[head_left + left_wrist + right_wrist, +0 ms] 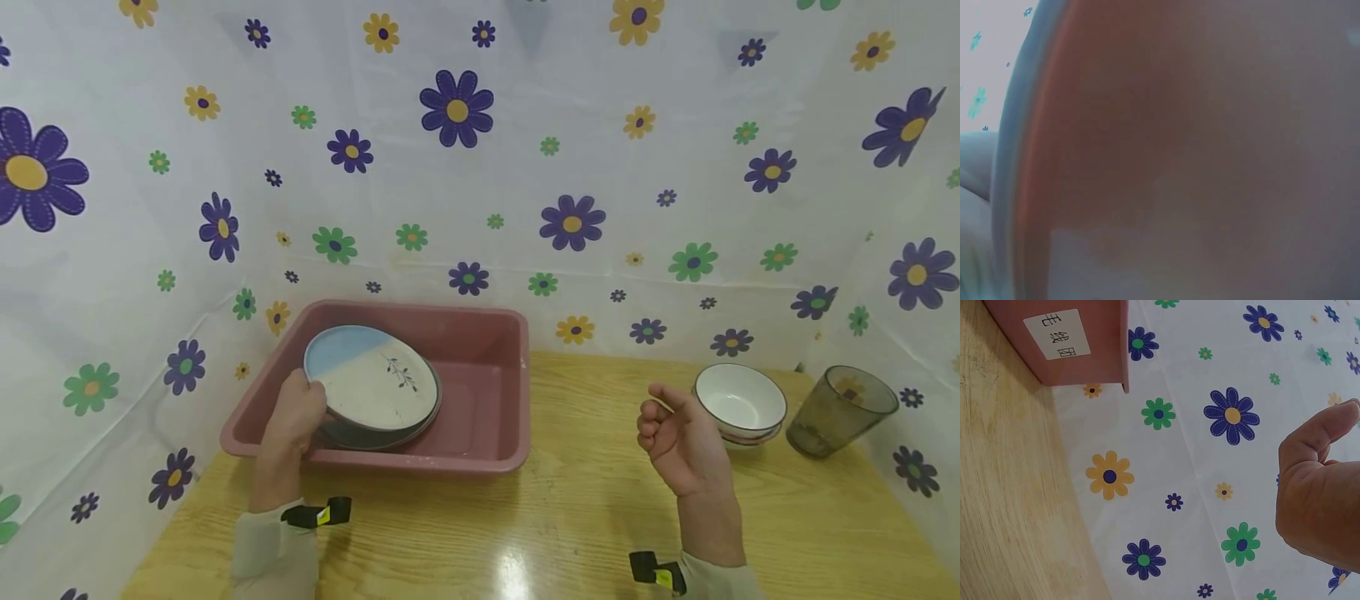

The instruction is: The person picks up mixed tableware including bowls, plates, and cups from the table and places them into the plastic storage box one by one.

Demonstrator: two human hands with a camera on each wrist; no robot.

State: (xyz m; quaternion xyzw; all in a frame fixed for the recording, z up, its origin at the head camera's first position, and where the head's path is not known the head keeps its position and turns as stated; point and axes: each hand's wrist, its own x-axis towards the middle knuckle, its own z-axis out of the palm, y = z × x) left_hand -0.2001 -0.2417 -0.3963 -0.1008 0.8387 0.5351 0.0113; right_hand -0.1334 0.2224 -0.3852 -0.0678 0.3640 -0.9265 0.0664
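In the head view my left hand (pixel 297 408) grips the left edge of an oval plate (pixel 375 379), pale blue and cream with a small leafy sprig. The plate is tilted over a pink plastic basin (pixel 480 462). Beneath it shows the rim of another plate (pixel 382 442). A blurred plate surface (pixel 1179 150), seen very close, fills most of the left wrist view. My right hand (pixel 682 442) hangs in the air, palm turned up and fingers loosely curled, holding nothing. It is nearest to a stack of white bowls (pixel 742 396) with dark rims.
A tinted drinking glass (pixel 840 412) stands to the right of the bowls. The wooden table (pixel 570 500) is bounded at the back and sides by a flower-patterned white sheet (pixel 510 183). A white label (pixel 1059 334) with writing is on the basin's outer side.
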